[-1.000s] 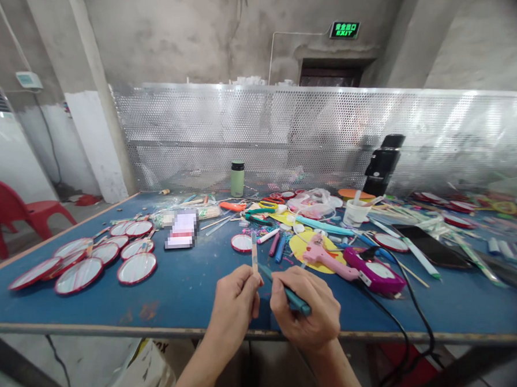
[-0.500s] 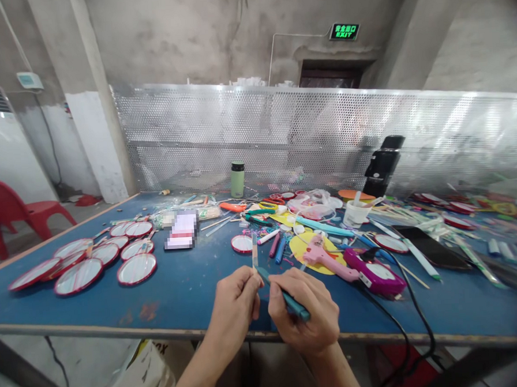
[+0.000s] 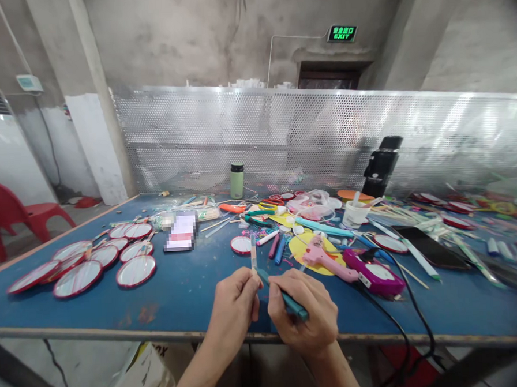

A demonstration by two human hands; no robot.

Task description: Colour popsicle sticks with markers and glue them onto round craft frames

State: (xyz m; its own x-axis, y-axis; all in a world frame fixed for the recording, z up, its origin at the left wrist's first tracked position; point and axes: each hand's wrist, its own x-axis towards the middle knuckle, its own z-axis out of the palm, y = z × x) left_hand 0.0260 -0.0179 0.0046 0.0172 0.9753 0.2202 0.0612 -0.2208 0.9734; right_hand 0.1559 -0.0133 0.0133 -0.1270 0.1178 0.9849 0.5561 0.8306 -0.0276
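Observation:
Near the table's front edge, my left hand (image 3: 234, 298) pinches a thin flat stick (image 3: 253, 252) that points upright away from me, pale at its far end and pinkish lower down. Closed around a teal pen-shaped tool (image 3: 295, 307) is my right hand (image 3: 306, 307). The tool's front end meets the stick right at my left fingertips; its exact tip is too small to make out. A small round red-rimmed disc (image 3: 241, 244) lies just beyond the stick. Purple and blue markers (image 3: 280, 249) rest to its right.
Several red-rimmed discs (image 3: 77, 278) lie at the left, near a phone with a blurred screen (image 3: 181, 232). To the right are a pink glue gun (image 3: 326, 256), a purple device (image 3: 374, 274) with black cables and a dark phone (image 3: 430, 247). A green bottle (image 3: 237, 181) stands behind.
Both hands keep almost the same place and grip on the stick and the teal pen-shaped tool. The whole view has shifted very slightly.

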